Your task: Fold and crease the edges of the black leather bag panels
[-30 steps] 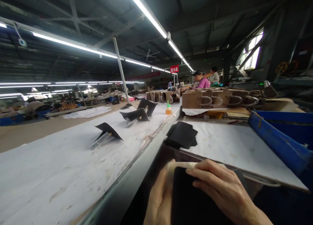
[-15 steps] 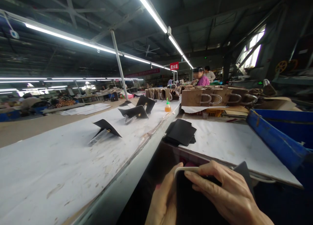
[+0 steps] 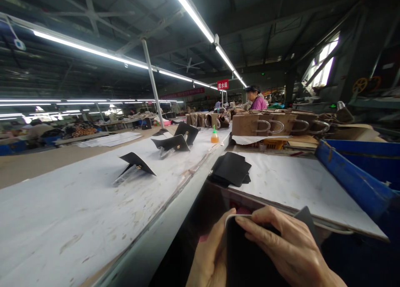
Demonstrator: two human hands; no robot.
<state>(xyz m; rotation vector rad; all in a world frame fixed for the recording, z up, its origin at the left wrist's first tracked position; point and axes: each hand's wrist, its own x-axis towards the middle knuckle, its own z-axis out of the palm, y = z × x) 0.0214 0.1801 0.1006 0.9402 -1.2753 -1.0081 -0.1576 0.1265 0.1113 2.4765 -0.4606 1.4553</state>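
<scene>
Black panel (image 3: 245, 255) sits bottom centre of the frame, pale rim up, between our hands. Left to right: folded black pieces (image 3: 139, 162) with gold-coloured fittings stand on the white-covered table (image 3: 93, 208), left and centre. Our left hand (image 3: 208, 255) is clamped along the panel's left side, a fingertip at the rounded corner. Orange bottle (image 3: 214, 138) with green tip is upright near the table edge, centre — a knock there could tip it. Flat black stack (image 3: 231, 168) lies fanned on the right-hand board (image 3: 293, 185); a brushing sleeve could slide it off. Our right hand (image 3: 295, 245) pinches the top rim, fingertips on the dark face. Risk, our read: uneven squeeze creases the corner or skews the rim — loose left grip would let the panel twist. Blue bin (image 3: 353, 178), far right.
</scene>
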